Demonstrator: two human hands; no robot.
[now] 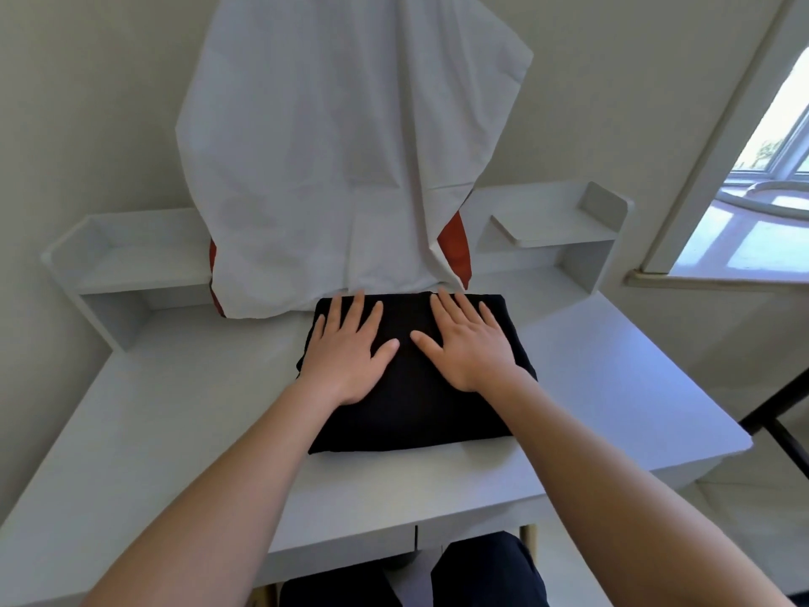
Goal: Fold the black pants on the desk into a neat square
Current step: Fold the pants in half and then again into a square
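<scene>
from my feed, the pants (411, 409) lay folded into a thick black block on the desk (613, 365), right under both palms. the left hand (350, 357) and right hand (468, 348) pressed flat on it, fingers straight and spread, gripping nothing, thumbs nearly meeting. just past the fingertips hung a white cloth (341, 146); i couldn't tell whether it touched the pants.

1 blk pants (407, 414); L grip (350, 357) + R grip (470, 348) = 2; 1 desk (613, 387); 1 wht cloth (341, 146); 2 shelves (131, 273).
</scene>
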